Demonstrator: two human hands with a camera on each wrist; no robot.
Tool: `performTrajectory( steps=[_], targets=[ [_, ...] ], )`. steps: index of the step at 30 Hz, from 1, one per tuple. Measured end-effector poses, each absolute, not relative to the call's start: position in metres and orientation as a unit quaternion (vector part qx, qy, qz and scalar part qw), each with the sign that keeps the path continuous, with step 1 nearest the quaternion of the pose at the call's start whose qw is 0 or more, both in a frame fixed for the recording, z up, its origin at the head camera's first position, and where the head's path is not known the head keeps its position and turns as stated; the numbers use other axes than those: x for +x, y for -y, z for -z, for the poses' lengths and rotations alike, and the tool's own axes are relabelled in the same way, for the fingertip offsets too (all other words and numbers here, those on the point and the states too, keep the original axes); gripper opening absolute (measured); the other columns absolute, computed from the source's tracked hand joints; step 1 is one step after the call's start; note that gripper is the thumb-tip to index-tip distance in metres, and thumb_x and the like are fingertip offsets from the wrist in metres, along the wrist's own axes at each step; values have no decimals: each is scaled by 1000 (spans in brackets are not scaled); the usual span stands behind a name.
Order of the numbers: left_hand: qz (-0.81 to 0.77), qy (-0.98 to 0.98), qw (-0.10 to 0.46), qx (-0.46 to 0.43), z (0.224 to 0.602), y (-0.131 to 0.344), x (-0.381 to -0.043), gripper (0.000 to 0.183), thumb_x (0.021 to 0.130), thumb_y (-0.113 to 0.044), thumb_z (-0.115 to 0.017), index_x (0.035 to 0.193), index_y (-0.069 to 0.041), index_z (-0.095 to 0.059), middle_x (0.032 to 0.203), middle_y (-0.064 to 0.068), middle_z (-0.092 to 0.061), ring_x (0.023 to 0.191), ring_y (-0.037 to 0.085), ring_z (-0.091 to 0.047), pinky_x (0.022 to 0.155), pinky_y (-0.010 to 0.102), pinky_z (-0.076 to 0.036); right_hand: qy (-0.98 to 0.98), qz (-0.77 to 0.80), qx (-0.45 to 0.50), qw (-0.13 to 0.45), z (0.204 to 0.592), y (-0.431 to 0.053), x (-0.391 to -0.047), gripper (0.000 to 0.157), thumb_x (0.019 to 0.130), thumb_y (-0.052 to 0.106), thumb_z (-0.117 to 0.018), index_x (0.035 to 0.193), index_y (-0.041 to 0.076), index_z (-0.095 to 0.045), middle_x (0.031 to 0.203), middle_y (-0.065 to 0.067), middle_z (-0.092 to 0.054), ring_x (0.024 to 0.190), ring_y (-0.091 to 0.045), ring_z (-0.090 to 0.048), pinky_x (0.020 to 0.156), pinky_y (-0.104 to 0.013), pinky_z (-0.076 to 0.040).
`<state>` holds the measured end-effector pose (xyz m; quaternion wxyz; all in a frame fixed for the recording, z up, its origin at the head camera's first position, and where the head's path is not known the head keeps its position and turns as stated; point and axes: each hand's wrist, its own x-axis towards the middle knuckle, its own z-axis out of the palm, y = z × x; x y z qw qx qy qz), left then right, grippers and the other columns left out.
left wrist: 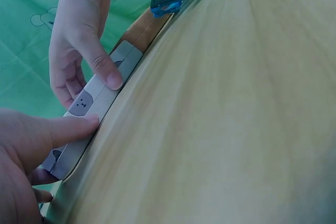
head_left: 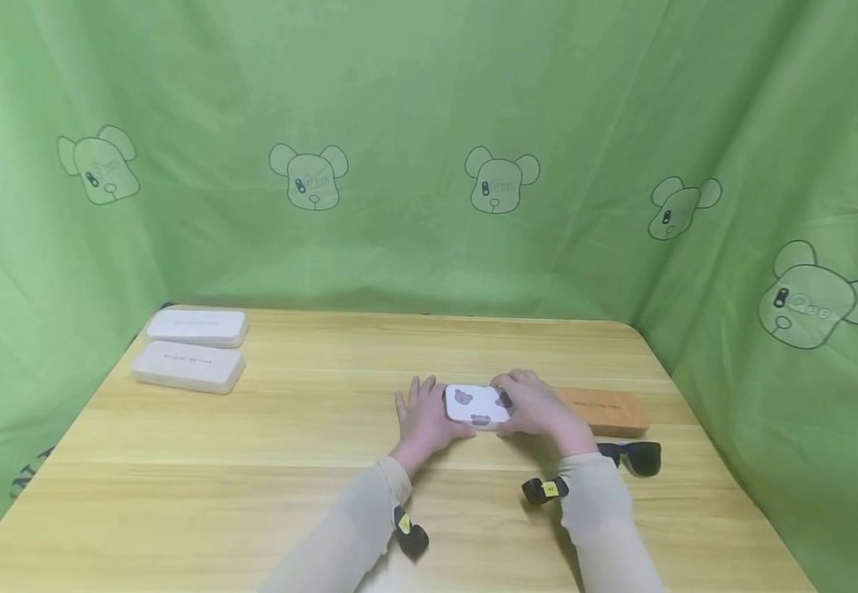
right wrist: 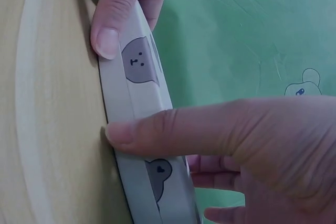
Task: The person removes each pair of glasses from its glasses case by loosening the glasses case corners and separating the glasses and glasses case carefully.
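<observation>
A white glasses case (head_left: 479, 402) printed with grey bear heads lies on the table between both hands. My left hand (head_left: 427, 422) grips its left end, thumb along the near side and the other fingers beyond it. At the other end my right hand (head_left: 538, 409) holds it, thumb on the near side and fingers over the far edge. In the left wrist view the case (left wrist: 106, 94) rests low against the tabletop. The right wrist view shows both thumbs on its long side, below the bear prints, and the lid (right wrist: 149, 95) is down.
An orange-brown case (head_left: 607, 412) lies just right of the right hand, partly covered by it. Black sunglasses (head_left: 642, 459) sit in front of that case, half behind the right forearm. Two whitish cases (head_left: 190, 365) lie at the far left. Green curtains (head_left: 414, 82) surround the wooden table (head_left: 251, 494).
</observation>
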<state>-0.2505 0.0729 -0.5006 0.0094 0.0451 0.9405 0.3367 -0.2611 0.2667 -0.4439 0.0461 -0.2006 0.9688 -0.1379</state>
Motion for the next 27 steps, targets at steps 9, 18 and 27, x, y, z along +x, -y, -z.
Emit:
performTrajectory(
  steps=[9, 18, 27],
  targets=[
    [-328, -943, 3, 48, 499, -72, -248, 85, 67, -51, -83, 136, -12, -52, 156, 11, -37, 150, 36, -20, 121, 63, -3, -964, 152, -211, 48, 446, -268, -266, 74, 62, 23, -88, 128, 4, -58, 115, -16, -61, 100, -26, -57, 88, -48, -53],
    [-325, -944, 2, 47, 498, -72, -247, 84, 67, -50, -83, 136, -12, -52, 156, 11, -37, 150, 36, -20, 121, 64, -4, -962, 152, -222, 50, 447, -271, -268, 77, 62, 24, -88, 129, 2, -58, 116, -18, -62, 101, -28, -58, 91, -49, -52],
    [-322, -946, -2, 46, 498, -74, -246, 84, 67, -49, -84, 136, -13, -52, 155, 10, -38, 150, 36, -20, 121, 63, -4, -961, 159, -220, 59, 445, -273, -267, 77, 63, 23, -87, 132, 3, -57, 117, -17, -62, 102, -28, -59, 94, -50, -51]
  ],
)
